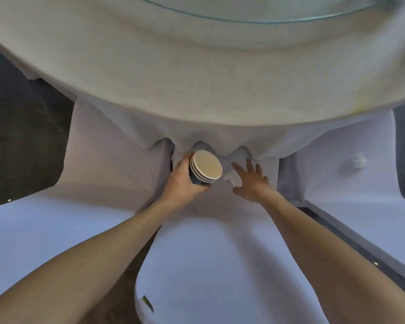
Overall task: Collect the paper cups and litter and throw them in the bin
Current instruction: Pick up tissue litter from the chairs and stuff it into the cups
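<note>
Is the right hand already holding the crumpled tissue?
No, the right hand is open with fingers spread over the tissue, not closed on it.

Matt woven cloth on the tablecloth [197, 73]; smooth glossy glass top [255, 10] at the far edge. Matt paper on the stacked cups [205, 170]. Crumpled soft tissue [232, 178]. Smooth white covers on the chairs [117, 160].
</note>
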A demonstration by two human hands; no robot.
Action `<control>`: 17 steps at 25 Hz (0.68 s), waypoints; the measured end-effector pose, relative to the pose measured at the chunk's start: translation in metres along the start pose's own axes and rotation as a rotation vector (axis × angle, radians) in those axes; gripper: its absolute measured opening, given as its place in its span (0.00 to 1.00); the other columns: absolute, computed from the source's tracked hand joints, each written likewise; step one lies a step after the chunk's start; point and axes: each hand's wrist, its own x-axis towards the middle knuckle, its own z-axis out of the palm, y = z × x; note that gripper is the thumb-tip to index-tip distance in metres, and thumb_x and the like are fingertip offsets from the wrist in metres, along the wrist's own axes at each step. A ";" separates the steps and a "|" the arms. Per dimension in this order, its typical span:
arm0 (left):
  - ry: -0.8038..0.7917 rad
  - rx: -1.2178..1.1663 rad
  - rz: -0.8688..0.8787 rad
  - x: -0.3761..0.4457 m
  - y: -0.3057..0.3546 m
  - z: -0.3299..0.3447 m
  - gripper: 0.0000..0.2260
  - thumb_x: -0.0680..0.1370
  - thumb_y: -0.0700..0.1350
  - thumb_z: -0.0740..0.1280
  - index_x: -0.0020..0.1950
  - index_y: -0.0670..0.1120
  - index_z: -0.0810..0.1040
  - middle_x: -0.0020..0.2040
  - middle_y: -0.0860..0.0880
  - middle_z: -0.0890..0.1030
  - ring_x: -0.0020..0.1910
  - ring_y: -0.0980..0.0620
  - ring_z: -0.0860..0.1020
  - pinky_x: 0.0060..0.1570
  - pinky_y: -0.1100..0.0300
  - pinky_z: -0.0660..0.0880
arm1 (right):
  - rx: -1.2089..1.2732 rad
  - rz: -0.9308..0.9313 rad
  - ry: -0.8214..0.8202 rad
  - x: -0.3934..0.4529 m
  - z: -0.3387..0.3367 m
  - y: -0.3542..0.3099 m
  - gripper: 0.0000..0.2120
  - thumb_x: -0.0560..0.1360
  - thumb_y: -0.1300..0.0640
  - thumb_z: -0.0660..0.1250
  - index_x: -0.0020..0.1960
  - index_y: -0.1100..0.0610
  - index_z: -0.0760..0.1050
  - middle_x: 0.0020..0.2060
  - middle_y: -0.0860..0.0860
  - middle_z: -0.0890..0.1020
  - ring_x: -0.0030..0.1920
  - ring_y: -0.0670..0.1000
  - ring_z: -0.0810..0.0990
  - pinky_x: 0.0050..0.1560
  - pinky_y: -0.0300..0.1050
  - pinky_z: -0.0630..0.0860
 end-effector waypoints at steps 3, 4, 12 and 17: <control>0.010 -0.031 -0.015 0.013 -0.017 0.017 0.40 0.62 0.55 0.80 0.71 0.55 0.69 0.66 0.52 0.79 0.66 0.50 0.77 0.61 0.55 0.76 | -0.042 -0.043 -0.035 0.033 0.029 0.004 0.39 0.81 0.51 0.66 0.83 0.40 0.45 0.83 0.52 0.37 0.82 0.64 0.41 0.76 0.69 0.56; 0.007 -0.043 -0.022 0.016 -0.024 0.021 0.40 0.61 0.55 0.80 0.71 0.54 0.69 0.66 0.50 0.78 0.67 0.49 0.77 0.63 0.49 0.77 | -0.048 -0.046 -0.048 0.041 0.040 0.006 0.39 0.81 0.53 0.66 0.83 0.40 0.47 0.83 0.52 0.38 0.82 0.65 0.43 0.76 0.68 0.58; -0.012 0.018 -0.029 -0.010 -0.026 0.029 0.40 0.63 0.52 0.82 0.72 0.52 0.71 0.66 0.50 0.80 0.67 0.48 0.78 0.64 0.44 0.76 | 0.055 -0.069 -0.075 0.013 0.053 0.014 0.11 0.79 0.61 0.64 0.60 0.59 0.77 0.61 0.59 0.78 0.60 0.62 0.79 0.57 0.51 0.76; -0.076 0.043 0.018 -0.031 0.044 0.018 0.37 0.65 0.47 0.83 0.71 0.51 0.72 0.65 0.49 0.80 0.66 0.47 0.78 0.65 0.45 0.75 | 0.503 0.049 0.303 -0.072 -0.038 0.015 0.03 0.78 0.64 0.62 0.49 0.59 0.74 0.53 0.57 0.79 0.46 0.54 0.77 0.36 0.42 0.70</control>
